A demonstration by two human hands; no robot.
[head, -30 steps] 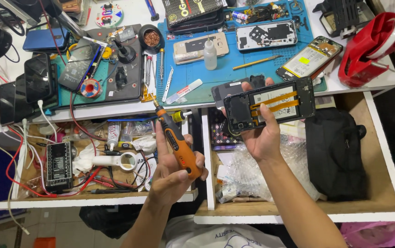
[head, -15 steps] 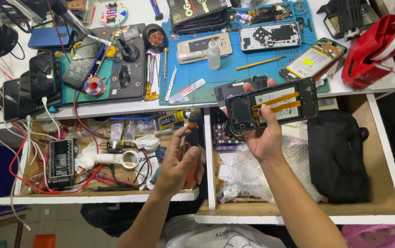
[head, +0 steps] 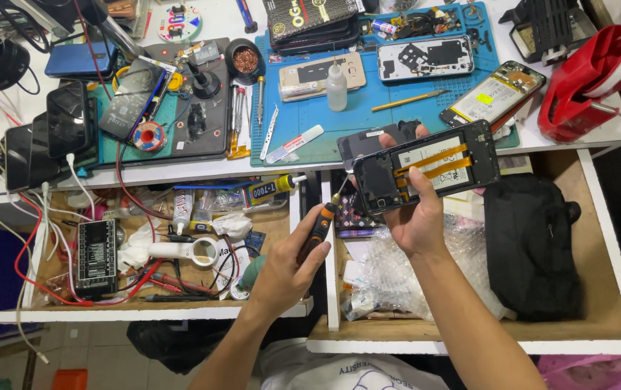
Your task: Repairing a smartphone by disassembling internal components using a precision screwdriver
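Note:
My right hand (head: pixel 417 217) holds an opened phone (head: pixel 426 167) with its back off, showing orange flex strips and a battery, above the right drawer. My left hand (head: pixel 285 271) grips an orange and black screwdriver (head: pixel 319 225), tip pointing up toward the phone's lower left corner. The tip sits just beside the phone's edge; I cannot tell if it touches.
A blue work mat (head: pixel 368 87) on the bench carries other opened phones, a small bottle (head: pixel 336 87) and tools. The left drawer (head: pixel 144 245) holds cables, a glue tube and a magnifier. The right drawer (head: pixel 599 238) holds a black pouch (head: pixel 531 245) and bubble wrap. A red tape dispenser (head: pixel 588 79) stands far right.
My left hand turned the screwdriver from upright in the fist to tip-forward and moved it right and up to the phone's corner. The phone has tilted slightly and stayed in place.

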